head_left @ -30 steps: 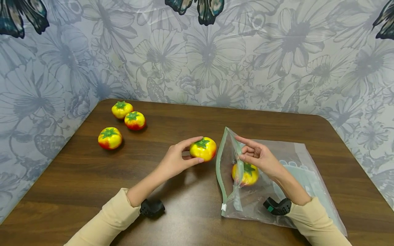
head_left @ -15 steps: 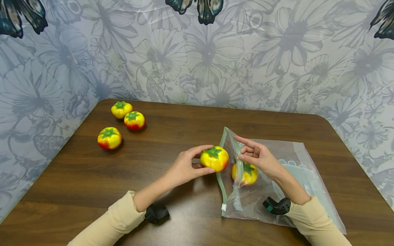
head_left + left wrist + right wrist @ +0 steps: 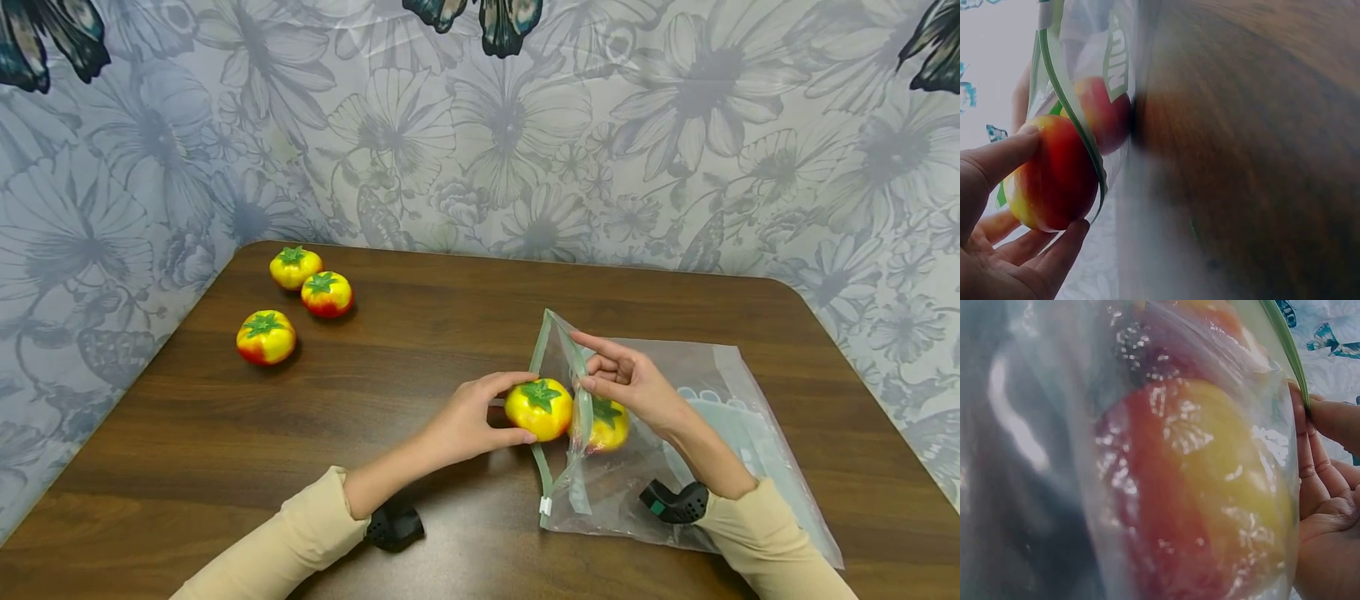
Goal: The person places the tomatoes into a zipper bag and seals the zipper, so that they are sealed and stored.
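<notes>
My left hand (image 3: 480, 419) holds a yellow-and-red, tomato-shaped fruit (image 3: 538, 411) with a green star-shaped top, thumb and fingers on its sides. This fruit is at the mouth of a clear slider zip bag (image 3: 705, 358), partly past the green zip edge in the left wrist view. Inside the bag lies a second such fruit (image 3: 609, 427), seen through the plastic close beside the first. With thumb and fingers my right hand (image 3: 626, 375) pinches the upper zip edge and keeps the mouth spread. In the right wrist view, plastic covers the yellow-and-red fruit (image 3: 1191, 487).
Three more of these fruits, one in front (image 3: 266, 337), one at the back (image 3: 296, 267) and one beside it (image 3: 327, 294), sit at the far left of the brown wooden table (image 3: 420, 308). A white zip slider (image 3: 545, 506) is at the bag's near corner. Behind stands a floral wall covering (image 3: 480, 150).
My left hand has moved right and slightly nearer, carrying its fruit from left of the bag into its mouth. The right hand and bag stay nearly still.
</notes>
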Demonstrator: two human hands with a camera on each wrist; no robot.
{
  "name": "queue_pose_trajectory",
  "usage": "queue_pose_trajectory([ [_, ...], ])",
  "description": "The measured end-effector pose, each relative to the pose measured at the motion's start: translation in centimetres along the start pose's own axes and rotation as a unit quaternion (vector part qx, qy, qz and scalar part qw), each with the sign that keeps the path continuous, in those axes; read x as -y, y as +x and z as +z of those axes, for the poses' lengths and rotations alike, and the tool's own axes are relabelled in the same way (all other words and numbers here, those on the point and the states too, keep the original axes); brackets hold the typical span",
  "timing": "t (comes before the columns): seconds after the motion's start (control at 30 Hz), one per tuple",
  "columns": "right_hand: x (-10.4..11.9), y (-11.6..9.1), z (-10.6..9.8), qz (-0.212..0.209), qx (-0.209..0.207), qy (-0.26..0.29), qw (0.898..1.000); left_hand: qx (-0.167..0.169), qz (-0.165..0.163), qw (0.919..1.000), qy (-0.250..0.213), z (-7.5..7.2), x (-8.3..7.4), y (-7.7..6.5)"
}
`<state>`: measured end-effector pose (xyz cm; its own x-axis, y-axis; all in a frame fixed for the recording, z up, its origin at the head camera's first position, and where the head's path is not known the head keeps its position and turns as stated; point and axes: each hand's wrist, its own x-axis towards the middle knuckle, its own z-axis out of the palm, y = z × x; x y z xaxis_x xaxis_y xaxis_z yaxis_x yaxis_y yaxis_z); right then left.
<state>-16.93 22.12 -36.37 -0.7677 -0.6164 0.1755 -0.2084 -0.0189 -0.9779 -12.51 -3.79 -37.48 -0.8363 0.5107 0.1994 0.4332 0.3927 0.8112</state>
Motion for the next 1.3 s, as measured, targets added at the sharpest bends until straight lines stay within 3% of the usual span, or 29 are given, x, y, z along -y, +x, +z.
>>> queue_pose_trajectory([
  [0.4,0.1,-0.1,0.0,0.005,0.003,-0.003,1.0,0.029,0.021,0.9976,0.059,0.4,0.0,0.3],
  [0.87,0.7,-0.1,-0.1,0.021,0.007,-0.035,0.999,0.057,0.014,0.9935,0.097,1.1,0.1,1.1],
  [1.13,0.7,-0.1,-0.2,0.023,0.012,-0.039,0.999,0.064,0.013,0.995,0.076,1.3,0.2,1.3],
  [1.3,0.7,-0.2,-0.4,0.023,0.015,-0.038,0.999,0.042,0.004,0.9976,0.056,0.5,0.2,0.7],
])
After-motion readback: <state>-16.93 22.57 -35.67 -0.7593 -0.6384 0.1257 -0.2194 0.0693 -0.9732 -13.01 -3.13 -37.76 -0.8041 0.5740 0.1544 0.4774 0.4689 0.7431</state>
